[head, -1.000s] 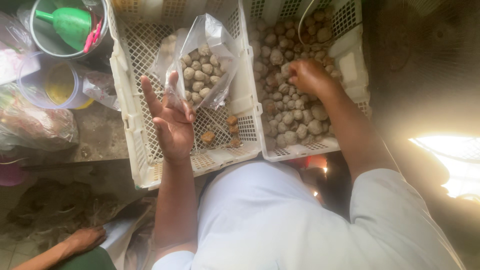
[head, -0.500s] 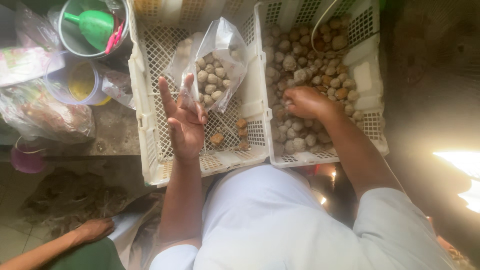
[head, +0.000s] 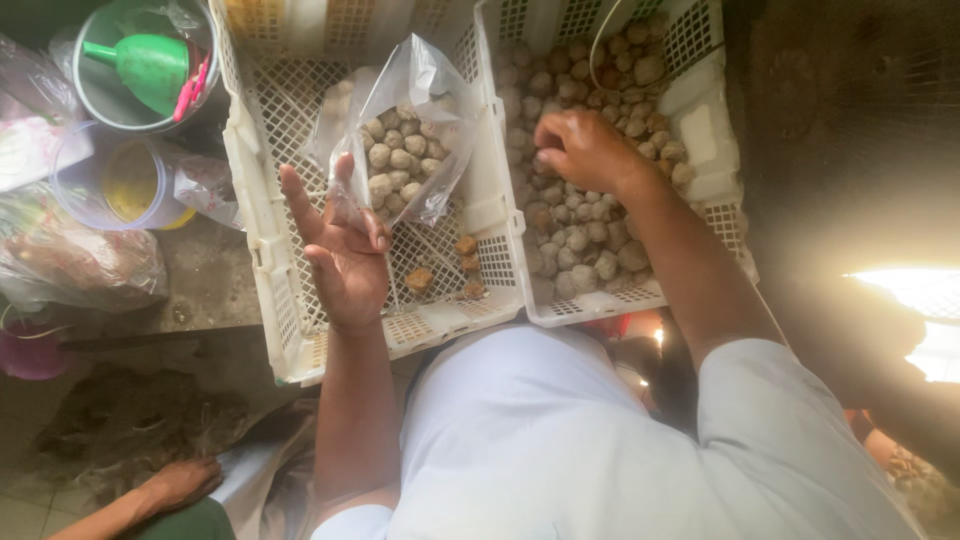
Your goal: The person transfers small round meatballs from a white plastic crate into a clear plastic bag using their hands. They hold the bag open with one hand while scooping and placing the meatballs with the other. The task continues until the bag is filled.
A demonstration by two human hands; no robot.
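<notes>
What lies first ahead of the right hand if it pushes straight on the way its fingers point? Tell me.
The right hand points down-left into the right white slatted plastic crate; it would meet the pile of small round brownish balls first, and already seems to touch them.

We wear a plain white short-sleeved shirt (head: 560, 440); both forearms are bare, and our left hand (head: 345, 250) and right hand (head: 585, 150) are ungloved.
</notes>
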